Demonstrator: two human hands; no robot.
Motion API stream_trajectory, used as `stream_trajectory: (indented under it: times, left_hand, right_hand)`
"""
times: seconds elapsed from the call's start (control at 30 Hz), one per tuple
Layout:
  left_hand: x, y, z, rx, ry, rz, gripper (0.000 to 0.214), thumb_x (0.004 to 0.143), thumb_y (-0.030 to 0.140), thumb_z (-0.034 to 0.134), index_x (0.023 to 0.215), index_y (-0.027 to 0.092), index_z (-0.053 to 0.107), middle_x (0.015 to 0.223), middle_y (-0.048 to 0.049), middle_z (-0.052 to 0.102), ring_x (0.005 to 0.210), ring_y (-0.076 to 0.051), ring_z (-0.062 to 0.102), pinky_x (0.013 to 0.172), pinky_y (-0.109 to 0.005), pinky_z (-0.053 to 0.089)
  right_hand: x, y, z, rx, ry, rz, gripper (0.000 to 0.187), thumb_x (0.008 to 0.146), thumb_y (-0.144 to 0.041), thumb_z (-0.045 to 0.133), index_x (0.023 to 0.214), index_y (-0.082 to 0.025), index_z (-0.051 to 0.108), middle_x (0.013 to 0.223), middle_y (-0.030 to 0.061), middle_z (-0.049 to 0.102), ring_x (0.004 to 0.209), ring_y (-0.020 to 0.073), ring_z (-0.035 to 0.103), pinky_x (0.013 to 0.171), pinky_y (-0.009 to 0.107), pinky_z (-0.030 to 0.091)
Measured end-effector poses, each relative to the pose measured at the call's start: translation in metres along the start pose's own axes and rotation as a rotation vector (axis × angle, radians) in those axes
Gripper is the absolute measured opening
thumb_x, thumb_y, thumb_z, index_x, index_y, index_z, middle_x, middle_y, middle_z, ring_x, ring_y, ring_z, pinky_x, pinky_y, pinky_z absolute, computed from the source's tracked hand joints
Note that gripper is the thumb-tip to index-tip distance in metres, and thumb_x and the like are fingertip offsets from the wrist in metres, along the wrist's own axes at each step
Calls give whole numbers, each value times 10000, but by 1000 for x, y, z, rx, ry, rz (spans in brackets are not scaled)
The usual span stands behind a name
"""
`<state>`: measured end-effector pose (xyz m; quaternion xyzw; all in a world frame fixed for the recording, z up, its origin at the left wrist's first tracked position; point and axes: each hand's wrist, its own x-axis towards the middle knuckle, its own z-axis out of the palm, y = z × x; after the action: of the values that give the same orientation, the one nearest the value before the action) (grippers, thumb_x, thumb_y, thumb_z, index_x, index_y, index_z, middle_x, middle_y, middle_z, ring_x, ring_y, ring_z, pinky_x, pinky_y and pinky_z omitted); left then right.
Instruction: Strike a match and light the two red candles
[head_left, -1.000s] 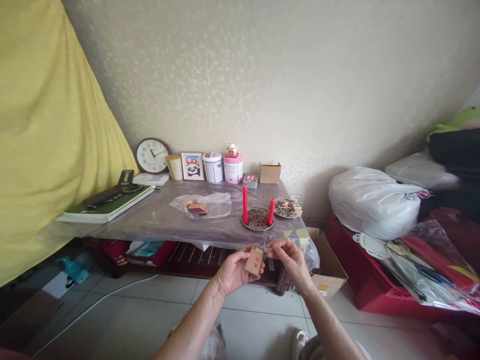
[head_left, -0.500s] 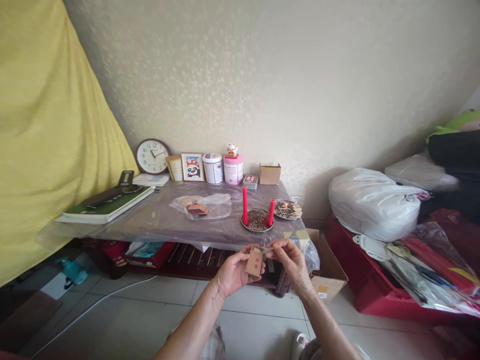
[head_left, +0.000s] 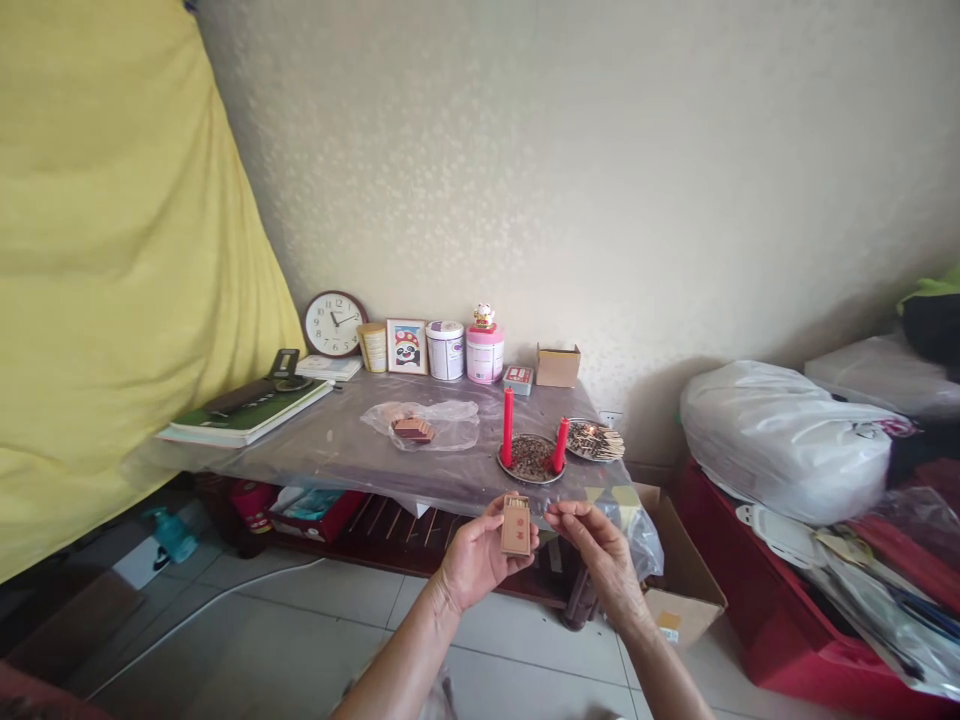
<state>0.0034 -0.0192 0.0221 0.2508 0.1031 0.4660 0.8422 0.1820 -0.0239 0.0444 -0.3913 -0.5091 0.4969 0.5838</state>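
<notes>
My left hand (head_left: 484, 550) is wrapped around a brown cardboard matchbox (head_left: 516, 528) with red print on its face. The box's top end is slid open, and the pale ends of several matches show there. Just to the right, my right hand (head_left: 596, 545) pinches a match between thumb and fingertips, mostly hidden by the fingers. Beyond both hands, two red candles stand on a round tray (head_left: 531, 478) of dark grains: a taller candle (head_left: 508, 430) at left and a shorter candle (head_left: 561, 444) at right, slightly tilted. No flame shows on either.
Used matches lie on a second plate (head_left: 616, 450), where a small glow shows. Stacked matchboxes (head_left: 413, 430) rest on a plastic bag. A clock (head_left: 335, 323), tins (head_left: 446, 352) and a small carton (head_left: 557, 367) line the wall. A cardboard box (head_left: 686, 600) stands right of the table.
My right hand has moved away from the matchbox's open end to the right, fingers still pinched. The matchbox is now more upright. The whole view has shifted slightly.
</notes>
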Motion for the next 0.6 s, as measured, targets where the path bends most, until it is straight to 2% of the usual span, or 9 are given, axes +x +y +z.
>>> stream_trajectory:
  times: [0.2, 0.43, 0.6]
  left_hand:
    - [1, -2, 0, 3, -13, -3, 328, 830, 219, 456, 1156, 251, 444, 968, -103, 649, 876, -205, 635, 761, -318, 430]
    - [1, -1, 3, -49, -14, 27, 300, 829, 183, 449, 1119, 245, 492, 1001, -70, 638, 932, -202, 610, 773, -327, 428]
    - [2, -1, 3, -29, -26, 26, 309, 829, 192, 452, 1131, 235, 495, 967, -79, 637, 874, -201, 618, 731, -306, 435]
  right_hand:
    - [-3, 7, 2, -225, -59, -95, 291, 767, -447, 629, 940, -214, 603, 953, 61, 656, 928, 232, 620, 842, 354, 494]
    - [-7, 8, 5, -563, -164, -309, 311, 825, -400, 557, 1084, -228, 555, 1125, 78, 596, 1099, 257, 534, 967, 406, 420]
    - [-10, 3, 8, -680, -233, -387, 361, 810, -420, 570, 1132, -261, 539, 1225, 68, 531, 1172, 267, 480, 990, 406, 403]
